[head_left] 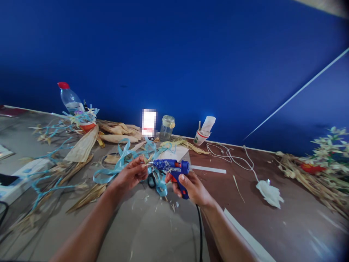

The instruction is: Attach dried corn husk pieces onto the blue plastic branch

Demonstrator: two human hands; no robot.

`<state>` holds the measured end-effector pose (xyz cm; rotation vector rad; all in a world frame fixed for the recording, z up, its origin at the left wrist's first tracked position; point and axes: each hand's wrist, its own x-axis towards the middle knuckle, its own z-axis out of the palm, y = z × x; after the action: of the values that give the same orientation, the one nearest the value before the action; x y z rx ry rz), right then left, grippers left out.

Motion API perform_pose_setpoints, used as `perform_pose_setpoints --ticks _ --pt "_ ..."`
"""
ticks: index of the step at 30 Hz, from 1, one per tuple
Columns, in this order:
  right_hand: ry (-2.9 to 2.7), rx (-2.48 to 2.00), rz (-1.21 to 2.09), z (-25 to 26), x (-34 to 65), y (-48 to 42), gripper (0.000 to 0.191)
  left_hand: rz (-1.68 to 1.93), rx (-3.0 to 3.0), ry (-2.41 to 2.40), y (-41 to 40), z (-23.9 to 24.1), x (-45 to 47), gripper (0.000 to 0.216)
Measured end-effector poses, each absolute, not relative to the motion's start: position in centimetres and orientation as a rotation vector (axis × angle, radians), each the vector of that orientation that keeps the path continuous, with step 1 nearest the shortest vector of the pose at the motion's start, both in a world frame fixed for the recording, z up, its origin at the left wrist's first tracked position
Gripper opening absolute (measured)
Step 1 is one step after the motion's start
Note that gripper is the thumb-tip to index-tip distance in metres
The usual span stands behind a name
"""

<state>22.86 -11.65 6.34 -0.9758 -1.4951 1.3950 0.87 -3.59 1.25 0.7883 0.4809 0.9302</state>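
My right hand (pixel 191 185) is wrapped round the handle of a blue hot glue gun (pixel 170 165), a finger by its orange trigger. A white glue stick (pixel 209 169) pokes out of the back of the gun. The nozzle points left, at the fingertips of my left hand (pixel 135 169). Those fingers pinch a small pale piece of dried husk (pixel 147 160), partly hidden by the fingers and nozzle. Beneath and behind the hands lie light-blue ribbon (pixel 105 175) in loose curls and scissors with black handles (pixel 151 180).
Dried corn husks (pixel 120 131) and twigs wrapped in blue (pixel 51 189) cover the left side. A bottle with a red cap (pixel 69 98), a glass jar (pixel 167 128) and a paper cup (pixel 201 137) stand along the blue wall. White cable (pixel 231 157) and dried stems (pixel 302 174) lie right.
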Motion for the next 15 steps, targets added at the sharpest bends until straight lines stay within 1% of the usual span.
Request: perform_pose_setpoints --ticks 11,15 --pt "-1.524 -0.997 1.385 6.09 22.54 -11.94 0.051 0.941 0.771 0.5 -3.53 1.07 0.72 0.021" --pt "-1.517 -1.005 1.397 6.09 22.49 -11.95 0.052 0.934 0.769 0.485 -3.49 1.11 0.7 0.021"
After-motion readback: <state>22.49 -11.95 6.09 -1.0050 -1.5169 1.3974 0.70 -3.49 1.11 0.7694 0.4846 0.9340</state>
